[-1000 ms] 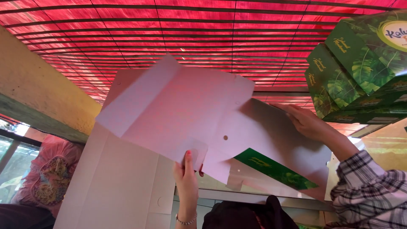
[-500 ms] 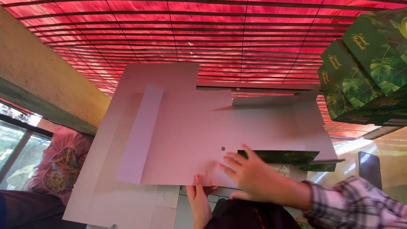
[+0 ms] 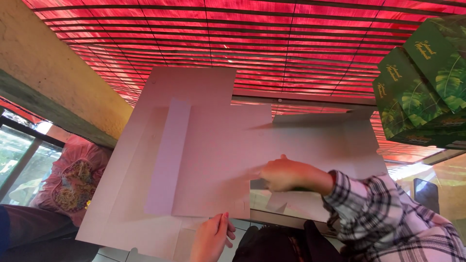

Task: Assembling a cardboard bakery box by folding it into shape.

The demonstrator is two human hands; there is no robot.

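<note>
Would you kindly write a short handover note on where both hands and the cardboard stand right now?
Left hand: pinching the near edge of the flat white carton blank.
Right hand: pressing down on the blank's right-hand panels, near a fold.
Finished green leaf-print boxes are stacked at the right.
Done: blank spread open, one long flap folded over.
Left: sides not yet raised; the blank has no box shape yet.

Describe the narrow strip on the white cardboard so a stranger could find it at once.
Start at the large white cardboard sheet under the red slatted roof. On its left half lies the narrow strip, running lengthwise, left of the right hand. Unlike the wide panels beside it, it is slim with a notched top.
</note>
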